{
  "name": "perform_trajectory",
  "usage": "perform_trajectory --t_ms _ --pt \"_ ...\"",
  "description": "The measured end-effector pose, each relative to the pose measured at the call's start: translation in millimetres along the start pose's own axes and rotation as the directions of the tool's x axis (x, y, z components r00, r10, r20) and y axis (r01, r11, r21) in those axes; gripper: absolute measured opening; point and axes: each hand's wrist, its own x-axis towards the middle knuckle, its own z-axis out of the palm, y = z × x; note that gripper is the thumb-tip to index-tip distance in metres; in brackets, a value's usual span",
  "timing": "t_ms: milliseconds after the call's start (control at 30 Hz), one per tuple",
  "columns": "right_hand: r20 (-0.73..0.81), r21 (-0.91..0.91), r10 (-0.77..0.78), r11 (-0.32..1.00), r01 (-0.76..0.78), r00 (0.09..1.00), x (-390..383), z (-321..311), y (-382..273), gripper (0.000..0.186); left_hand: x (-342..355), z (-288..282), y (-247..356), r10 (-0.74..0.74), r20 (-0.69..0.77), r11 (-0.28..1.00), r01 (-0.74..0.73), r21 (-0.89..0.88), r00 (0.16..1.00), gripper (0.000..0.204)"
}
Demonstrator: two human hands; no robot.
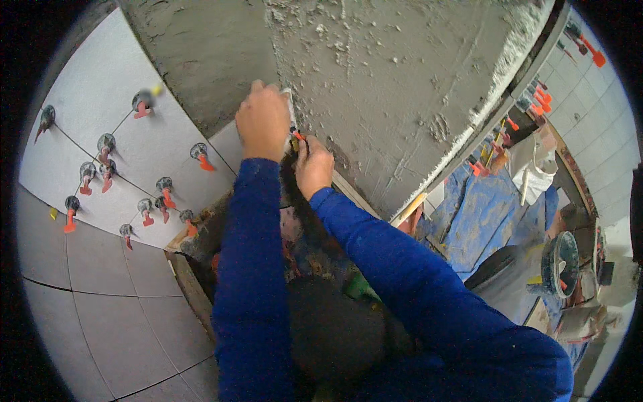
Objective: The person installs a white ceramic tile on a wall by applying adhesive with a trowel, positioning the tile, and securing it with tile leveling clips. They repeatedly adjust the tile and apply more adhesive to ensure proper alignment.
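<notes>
By the white tile (226,142), the right hand (316,167) pinches one red clip (299,135), slanting tileward; the left hand's (264,122) grip I can't tell.

You wear long sleeves in a deep, matte blue. Your left sleeve (251,281) runs straight and narrows to a plain, close edge at the wrist. Your right sleeve (415,275) matches it, softly creased along its length, with a tiny pale fleck (514,346). Your left hand (264,122) and right hand (315,168) are bare.
</notes>
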Motion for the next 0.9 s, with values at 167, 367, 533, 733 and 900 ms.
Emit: perform_trajectory --t_ms 167,367,533,733,900 --pt "-0.039 0.013 -0.040 0.999 0.041 0.998 1 6 6 0.016 13 6 -11 0.058 0.066 0.988 -0.067 0.138 0.996 0.025" --pt "0.005 -0.036 -0.082 0.996 0.082 0.997 0 11 13 0.008 19 9 -16 0.071 0.092 0.992 -0.080 0.100 0.993 0.025" --pt "0.057 -0.062 -0.106 0.992 0.110 0.993 0 10 15 0.011 19 13 -18 0.085 0.090 0.987 -0.096 0.129 0.992 0.025" --pt "0.123 -0.127 -0.094 0.986 0.110 0.988 4 9 12 0.015 22 14 -21 0.090 0.130 0.990 -0.103 0.097 0.987 0.027" --pt "0.147 -0.144 -0.092 0.983 0.114 0.985 6 8 10 0.016 22 15 -24 0.119 0.129 0.988 -0.131 0.086 0.984 0.030"
